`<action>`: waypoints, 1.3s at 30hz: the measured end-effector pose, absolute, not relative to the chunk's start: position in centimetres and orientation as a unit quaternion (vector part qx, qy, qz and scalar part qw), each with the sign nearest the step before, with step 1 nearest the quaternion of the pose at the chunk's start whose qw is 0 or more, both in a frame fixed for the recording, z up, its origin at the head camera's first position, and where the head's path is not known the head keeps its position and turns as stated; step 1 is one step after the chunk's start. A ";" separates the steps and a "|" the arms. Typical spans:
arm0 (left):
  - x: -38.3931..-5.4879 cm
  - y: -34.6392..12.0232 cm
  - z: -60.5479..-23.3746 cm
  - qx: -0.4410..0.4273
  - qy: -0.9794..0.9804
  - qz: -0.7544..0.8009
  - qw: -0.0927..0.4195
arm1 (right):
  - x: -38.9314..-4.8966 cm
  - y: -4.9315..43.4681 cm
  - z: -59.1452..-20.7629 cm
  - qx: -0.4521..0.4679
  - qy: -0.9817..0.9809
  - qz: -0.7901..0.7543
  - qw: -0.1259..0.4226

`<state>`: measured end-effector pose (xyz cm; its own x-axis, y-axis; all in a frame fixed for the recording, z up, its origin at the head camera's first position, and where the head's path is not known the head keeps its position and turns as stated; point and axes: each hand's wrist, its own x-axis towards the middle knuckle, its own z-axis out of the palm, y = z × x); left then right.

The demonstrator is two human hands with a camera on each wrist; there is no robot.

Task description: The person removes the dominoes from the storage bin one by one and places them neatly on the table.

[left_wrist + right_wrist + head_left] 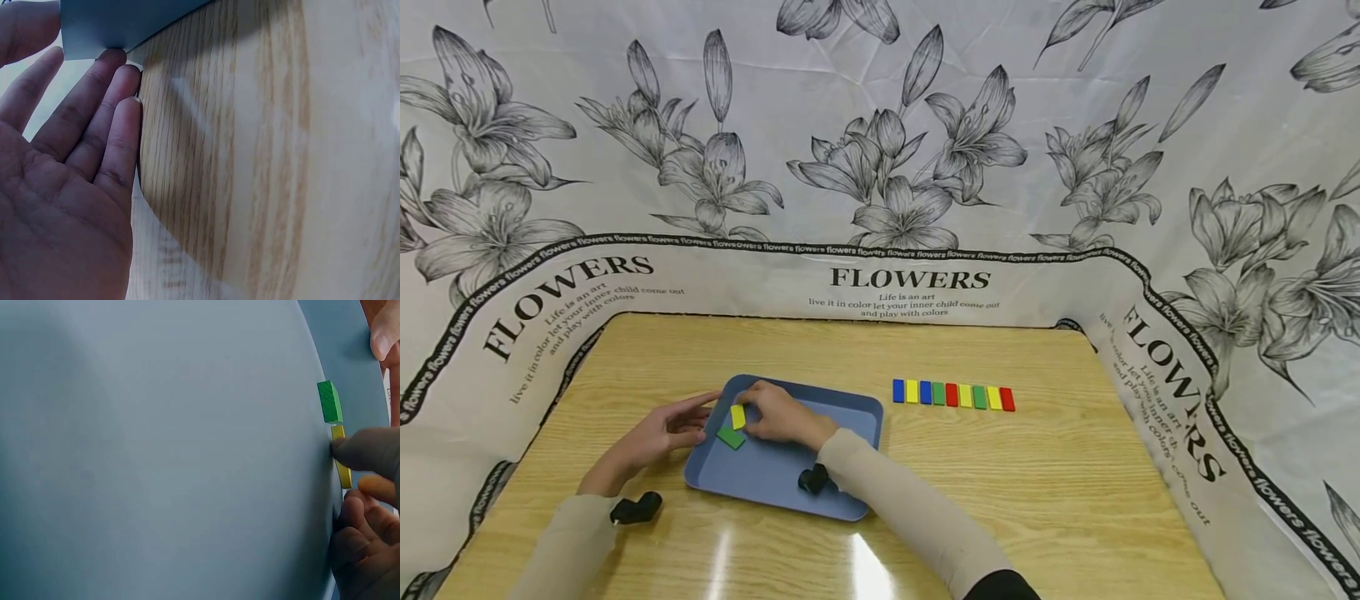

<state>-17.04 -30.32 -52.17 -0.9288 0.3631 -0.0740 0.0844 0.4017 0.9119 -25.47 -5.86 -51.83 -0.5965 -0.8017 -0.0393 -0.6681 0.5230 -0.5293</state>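
A blue tray (775, 479) lies on the table, slightly turned. Inside its left end my right hand (784, 414) pinches a small yellow block (738, 417) between thumb and fingers; the right wrist view shows the thumb pressed on the yellow block (344, 476). Right beside it a flat green block (731, 437) rests on the tray floor. My left hand (658, 433) is at the tray's left side, fingers extended. In the left wrist view, fingertips of the left hand (75, 181) touch the outer wall of the tray (119, 25).
To the right of the tray, a straight row of several small blocks (952, 395) in blue, yellow, green and red lies on the wooden table (1037, 492). A white flower-printed cloth (910, 208) stands around the table's back and sides.
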 end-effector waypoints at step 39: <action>-17.0 -30.3 -52.0 0.121 0.831 0.526 0.136 | -25.6 -0.9 -46.9 -0.446 0.818 -0.306 0.196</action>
